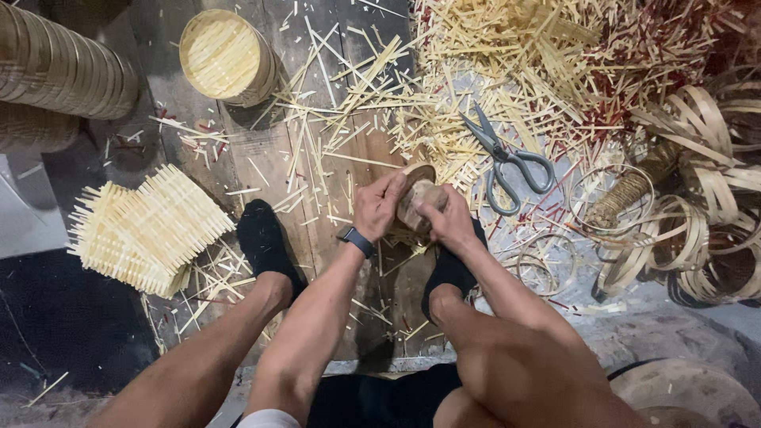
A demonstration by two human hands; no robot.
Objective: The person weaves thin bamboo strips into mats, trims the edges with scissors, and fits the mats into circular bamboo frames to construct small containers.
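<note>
Pale yellow bamboo strips (507,47) mixed with red ones, grey scissors (507,158), black socks (265,238), a dark blue wristband (358,240), a straw-coloured woven grid mat (151,230), and tan bamboo rings (705,206) on dark brown boards (261,150).

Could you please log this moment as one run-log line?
left hand: grips small round bamboo ring basket | right hand: grips same basket | grey metal scissors: on floor, right | stacked woven bamboo mats: left

Both hands, left (379,204) and right (445,218), clasp a small bamboo ring (418,198); scissors (507,162) lie near
</note>
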